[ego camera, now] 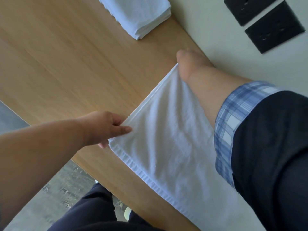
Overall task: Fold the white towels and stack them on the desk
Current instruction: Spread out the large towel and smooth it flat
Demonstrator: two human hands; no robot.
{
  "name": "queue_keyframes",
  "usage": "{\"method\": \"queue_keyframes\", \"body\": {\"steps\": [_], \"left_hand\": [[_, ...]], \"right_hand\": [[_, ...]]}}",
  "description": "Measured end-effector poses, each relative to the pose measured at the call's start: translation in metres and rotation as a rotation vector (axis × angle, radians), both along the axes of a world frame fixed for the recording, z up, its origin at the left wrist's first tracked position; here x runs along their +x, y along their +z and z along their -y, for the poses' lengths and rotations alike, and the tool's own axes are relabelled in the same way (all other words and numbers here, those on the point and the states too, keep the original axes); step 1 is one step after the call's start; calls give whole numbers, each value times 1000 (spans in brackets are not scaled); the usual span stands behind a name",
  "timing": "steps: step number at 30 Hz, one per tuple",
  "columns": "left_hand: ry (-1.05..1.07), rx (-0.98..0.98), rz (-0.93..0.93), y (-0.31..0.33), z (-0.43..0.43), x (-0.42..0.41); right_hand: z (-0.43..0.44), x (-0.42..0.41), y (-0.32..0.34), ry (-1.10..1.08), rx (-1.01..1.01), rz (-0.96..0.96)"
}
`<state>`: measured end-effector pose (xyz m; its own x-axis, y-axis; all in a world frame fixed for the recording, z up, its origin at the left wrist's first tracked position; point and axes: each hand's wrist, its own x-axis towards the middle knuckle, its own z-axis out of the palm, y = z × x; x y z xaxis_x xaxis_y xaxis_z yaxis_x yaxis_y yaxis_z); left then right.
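A white towel (pixel 168 135) is stretched flat over the wooden desk (pixel 70 64), running from the middle toward the lower right. My left hand (pixel 106 127) pinches its near corner between thumb and fingers. My right hand (pixel 188 62) grips the far corner by the wall; its fingers are hidden under the cloth. A stack of folded white towels (pixel 140 15) lies at the desk's far end, partly cut off by the top edge.
A pale wall (pixel 216 35) runs along the desk's right side and carries two black socket plates (pixel 273 27). Grey floor (pixel 55 184) and my dark trousers (pixel 93 212) show below the desk's near edge.
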<state>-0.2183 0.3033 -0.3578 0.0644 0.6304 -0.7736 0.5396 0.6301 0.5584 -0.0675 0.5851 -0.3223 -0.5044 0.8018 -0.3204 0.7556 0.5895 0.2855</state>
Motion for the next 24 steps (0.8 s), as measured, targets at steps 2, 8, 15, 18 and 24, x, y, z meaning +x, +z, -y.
{"method": "queue_keyframes", "body": {"steps": [2,8,15,18,24], "left_hand": [[1,-7,-1,2,1,0],[59,-4,24,4,-2,2],[92,-34,54,1,-6,1],[75,-41,58,0,-8,1],[93,-28,62,-9,-9,1]], "right_hand": [[-2,4,-6,25,-8,-61],[-19,0,-10,86,-18,18],[43,14,-19,-378,80,-762],[102,39,-35,-395,63,-781],[84,54,-59,-356,-104,-333]]}}
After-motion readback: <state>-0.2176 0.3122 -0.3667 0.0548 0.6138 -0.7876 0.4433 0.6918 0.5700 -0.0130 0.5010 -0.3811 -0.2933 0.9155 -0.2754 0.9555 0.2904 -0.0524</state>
